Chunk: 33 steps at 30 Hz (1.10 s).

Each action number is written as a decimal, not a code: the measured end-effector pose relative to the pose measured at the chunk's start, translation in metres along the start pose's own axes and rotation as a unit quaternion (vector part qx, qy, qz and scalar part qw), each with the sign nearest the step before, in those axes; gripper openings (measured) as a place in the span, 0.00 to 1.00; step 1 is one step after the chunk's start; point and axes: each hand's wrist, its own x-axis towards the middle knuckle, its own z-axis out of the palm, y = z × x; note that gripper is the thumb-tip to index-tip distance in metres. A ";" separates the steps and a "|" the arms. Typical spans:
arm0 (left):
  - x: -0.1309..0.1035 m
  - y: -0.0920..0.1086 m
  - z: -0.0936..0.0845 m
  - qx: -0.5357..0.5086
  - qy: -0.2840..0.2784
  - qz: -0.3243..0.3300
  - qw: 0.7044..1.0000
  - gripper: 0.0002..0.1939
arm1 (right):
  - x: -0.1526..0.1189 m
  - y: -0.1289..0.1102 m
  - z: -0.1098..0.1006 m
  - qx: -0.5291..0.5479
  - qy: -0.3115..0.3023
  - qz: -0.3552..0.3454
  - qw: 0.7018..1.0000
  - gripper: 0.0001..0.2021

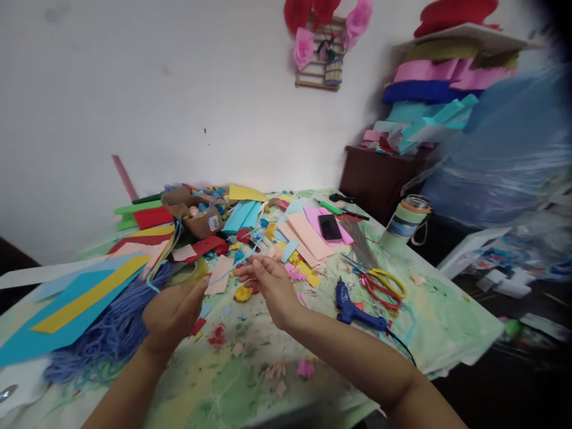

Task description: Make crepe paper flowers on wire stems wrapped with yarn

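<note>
Though full of oddments (193, 211), box (195, 226) beyond left hand (175, 311) and right hand (273, 287), blue cord (224, 274) in their grip

A thin, pale-blue strand (223, 275) is held between the left hand (175, 313) and the right hand (272, 291); its visible middle is stretched nearly straight, slanted upward toward the right fingertips; a curved pale-blue length is seen just beside the left hand, though whether they are joined cannot be told.
</note>
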 end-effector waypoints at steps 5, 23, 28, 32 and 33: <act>-0.004 0.008 0.001 0.015 0.011 0.167 0.986 0.14 | 0.002 0.006 -0.012 -0.053 0.033 -0.012 0.998 0.20; 0.023 0.060 0.032 -0.097 -0.123 -0.118 0.981 0.12 | 0.019 0.022 -0.011 -0.164 0.003 -0.092 0.982 0.10; 0.035 0.067 0.025 -0.152 -0.135 -0.181 0.962 0.12 | 0.014 0.015 -0.011 -0.267 0.007 -0.171 0.948 0.11; 0.034 0.066 0.027 -0.138 -0.096 -0.192 0.967 0.12 | 0.014 0.010 -0.011 -0.282 -0.025 -0.172 0.944 0.12; 0.033 0.065 0.028 -0.125 -0.082 -0.181 0.972 0.12 | 0.014 0.009 -0.012 -0.295 -0.036 -0.176 0.939 0.12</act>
